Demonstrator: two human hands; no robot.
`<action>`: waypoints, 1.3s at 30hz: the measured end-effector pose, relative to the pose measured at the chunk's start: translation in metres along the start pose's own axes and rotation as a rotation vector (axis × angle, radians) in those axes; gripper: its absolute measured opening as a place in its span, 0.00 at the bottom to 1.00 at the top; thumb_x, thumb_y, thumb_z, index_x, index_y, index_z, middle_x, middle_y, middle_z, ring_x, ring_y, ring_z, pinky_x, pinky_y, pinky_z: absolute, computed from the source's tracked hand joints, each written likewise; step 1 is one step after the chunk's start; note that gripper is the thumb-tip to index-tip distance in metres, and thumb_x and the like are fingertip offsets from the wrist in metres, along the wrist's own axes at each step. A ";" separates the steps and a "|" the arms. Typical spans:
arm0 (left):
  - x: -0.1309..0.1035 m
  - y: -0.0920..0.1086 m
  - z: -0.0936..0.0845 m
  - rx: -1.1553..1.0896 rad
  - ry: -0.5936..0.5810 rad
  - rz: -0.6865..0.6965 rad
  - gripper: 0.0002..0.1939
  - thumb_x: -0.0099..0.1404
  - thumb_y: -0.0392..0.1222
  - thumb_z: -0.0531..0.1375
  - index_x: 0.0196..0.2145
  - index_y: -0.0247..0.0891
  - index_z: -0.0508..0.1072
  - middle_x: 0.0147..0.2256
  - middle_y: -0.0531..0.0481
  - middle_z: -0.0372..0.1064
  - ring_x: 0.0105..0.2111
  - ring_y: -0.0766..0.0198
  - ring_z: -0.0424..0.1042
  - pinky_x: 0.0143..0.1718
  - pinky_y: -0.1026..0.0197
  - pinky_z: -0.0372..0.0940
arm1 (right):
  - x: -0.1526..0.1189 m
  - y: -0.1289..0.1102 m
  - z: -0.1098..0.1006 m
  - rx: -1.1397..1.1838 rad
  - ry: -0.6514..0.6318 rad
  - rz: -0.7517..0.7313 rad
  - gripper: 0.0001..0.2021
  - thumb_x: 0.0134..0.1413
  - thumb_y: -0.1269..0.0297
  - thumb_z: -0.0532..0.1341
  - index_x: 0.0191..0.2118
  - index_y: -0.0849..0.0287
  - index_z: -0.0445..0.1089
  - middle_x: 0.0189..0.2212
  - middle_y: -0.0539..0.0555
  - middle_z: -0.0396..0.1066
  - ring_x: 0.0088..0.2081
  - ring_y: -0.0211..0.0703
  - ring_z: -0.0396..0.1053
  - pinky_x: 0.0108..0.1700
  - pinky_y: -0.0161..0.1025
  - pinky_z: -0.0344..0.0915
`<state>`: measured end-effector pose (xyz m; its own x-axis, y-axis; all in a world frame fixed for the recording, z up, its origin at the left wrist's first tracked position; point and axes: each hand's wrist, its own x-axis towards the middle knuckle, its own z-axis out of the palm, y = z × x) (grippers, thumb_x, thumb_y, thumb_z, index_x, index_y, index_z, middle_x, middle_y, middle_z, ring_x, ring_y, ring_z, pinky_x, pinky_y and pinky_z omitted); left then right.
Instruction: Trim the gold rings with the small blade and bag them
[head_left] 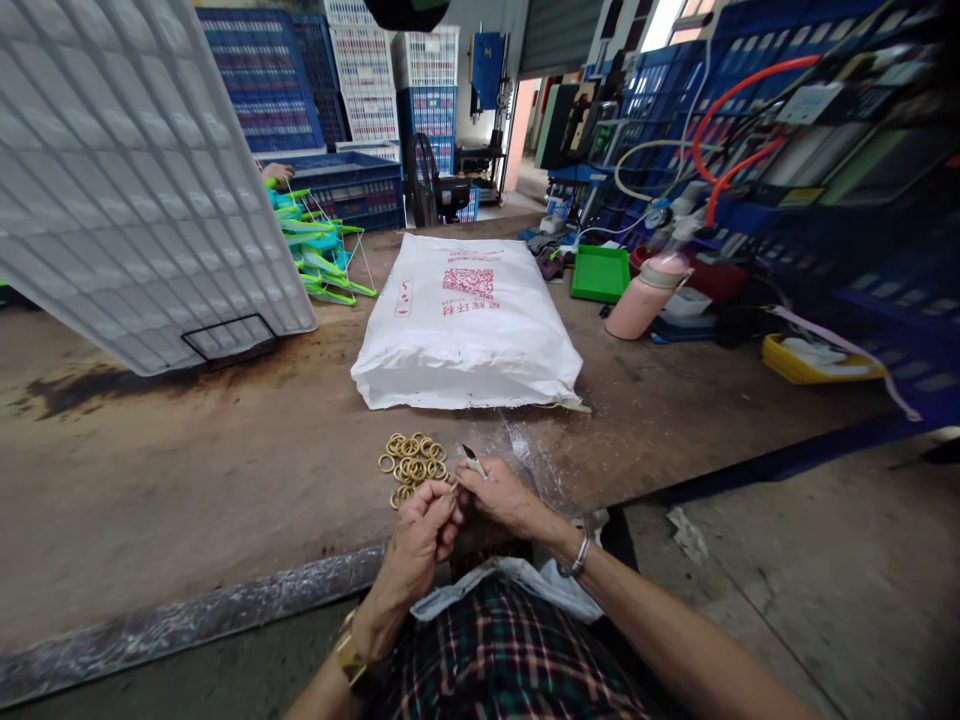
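Observation:
Close to the table's front edge my two hands meet. My left hand (426,532) pinches a brass ring (454,487), mostly covered by the fingertips. In my right hand (504,494) is a small knife (473,462) with a dark blade tip and a pale handle, pointing up and away to the left. The right fingertips are also at the ring; whether they grip it too I cannot tell. Just beyond the left hand lies a loose heap of brass rings (411,462) on the wooden table (225,490).
A plump white sack (465,330) with red print lies ahead. To the left stands a white plastic crate (150,180), with green and blue plastic parts (322,250) behind it. At right are a green tray (601,273), a pink bottle (646,300) and a yellow tray (817,362).

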<state>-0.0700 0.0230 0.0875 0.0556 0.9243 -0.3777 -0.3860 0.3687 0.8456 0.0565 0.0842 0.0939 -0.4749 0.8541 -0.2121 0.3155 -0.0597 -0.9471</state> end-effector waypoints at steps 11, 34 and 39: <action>0.002 -0.002 0.000 0.002 0.104 0.048 0.17 0.51 0.53 0.62 0.28 0.38 0.62 0.21 0.59 0.62 0.14 0.77 0.53 0.13 0.73 0.44 | -0.009 0.018 0.002 -0.736 0.008 -0.293 0.08 0.47 0.75 0.51 0.32 0.60 0.65 0.27 0.51 0.67 0.28 0.37 0.61 0.32 0.32 0.53; -0.015 0.012 0.000 -0.164 -0.032 0.087 0.15 0.55 0.50 0.62 0.25 0.37 0.62 0.21 0.57 0.63 0.14 0.76 0.54 0.13 0.72 0.48 | 0.007 0.022 -0.013 -0.916 0.072 -0.082 0.11 0.54 0.71 0.50 0.40 0.62 0.66 0.29 0.56 0.71 0.29 0.39 0.65 0.32 0.34 0.52; -0.008 0.015 -0.013 -0.321 0.102 0.041 0.14 0.54 0.47 0.63 0.29 0.35 0.64 0.27 0.51 0.68 0.18 0.75 0.60 0.14 0.72 0.51 | 0.011 0.013 0.003 -0.958 0.099 -0.104 0.10 0.57 0.63 0.50 0.40 0.60 0.64 0.34 0.56 0.71 0.34 0.42 0.68 0.34 0.34 0.55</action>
<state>-0.0877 0.0201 0.0979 -0.0525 0.9169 -0.3957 -0.6572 0.2666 0.7050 0.0527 0.0911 0.0784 -0.4808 0.8736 -0.0754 0.8324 0.4276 -0.3525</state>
